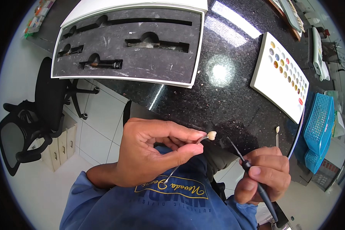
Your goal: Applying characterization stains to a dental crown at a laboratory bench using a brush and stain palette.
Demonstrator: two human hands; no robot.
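My left hand (142, 147) pinches a thin metal holder (172, 173) between thumb and fingertips. At the holder's tip, just past the fingertips, sits a small cream-coloured dental crown (212, 135). Closed around the dark handle of a fine-tipped brush (261, 190), my right hand (270, 172) is to the right of the crown. The brush's thin tip points up and left toward the crown, with a gap between them. Beyond my right hand, a second tooth-shaped piece (277, 129) stands at the end of a thin stick on the dark counter.
An open white box (193, 78) with dark slotted foam stands at the back left of the speckled black counter (172, 96). Rows of coloured wells mark a white palette (272, 84) on the right. Farther right are blue perforated baskets (320, 119); a black chair (50, 96) is at left.
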